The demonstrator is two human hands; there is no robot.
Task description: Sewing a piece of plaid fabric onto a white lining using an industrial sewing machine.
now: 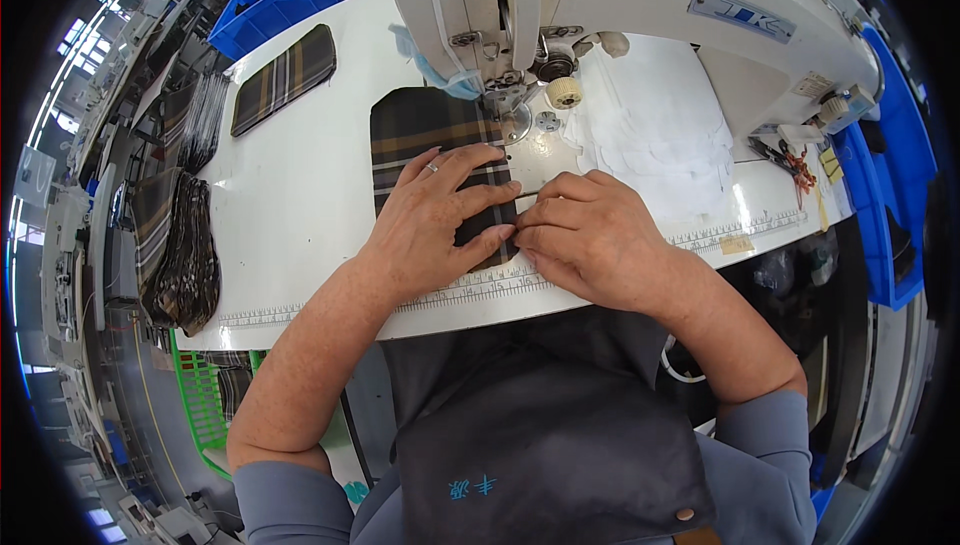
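A dark plaid fabric piece [410,120] with rounded corners lies under the sewing machine head, beside the presser foot [510,105]. My left hand [430,215] rests spread on it, fingers pointing right and away from me. At the piece's right edge, my right hand [590,240] has curled fingers, pinching that edge near the printed ruler strip [480,286]; the fingertips are partly hidden. A separate plaid piece [280,80] lies at back left, near two stacks of plaid pieces [175,245]. White layered sheets [650,125] sit right of the needle area.
The white table [290,205] has blue bins [260,5] behind at left and another [880,225] at right. Snips [775,155] and small items lie by the machine's right end. A green basket [205,405] with fabric is below left. Other machines stand along the far left.
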